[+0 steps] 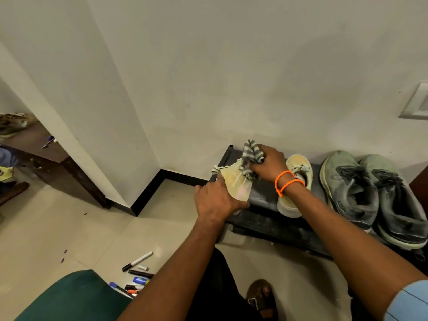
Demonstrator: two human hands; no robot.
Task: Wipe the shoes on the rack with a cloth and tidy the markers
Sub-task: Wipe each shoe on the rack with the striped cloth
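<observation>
A black shoe rack (261,195) stands against the wall. My left hand (215,200) grips the heel end of a pale yellow shoe (234,179) at the rack's left end. My right hand (269,164), with orange bands on the wrist, is closed on a grey-and-white striped cloth (252,150) pressed onto that shoe's laces. Its mate, a second yellow shoe (298,167), rests beside it, partly hidden by my right wrist. Two grey-green sneakers (352,188) sit further right. Several markers (137,274) lie scattered on the floor at lower left.
A green cushioned seat (74,297) fills the lower left corner beside the markers. My sandalled foot (261,297) is on the tiled floor below the rack. A dark wooden cabinet (58,163) stands behind the wall corner at left. A switch plate (416,103) is on the right wall.
</observation>
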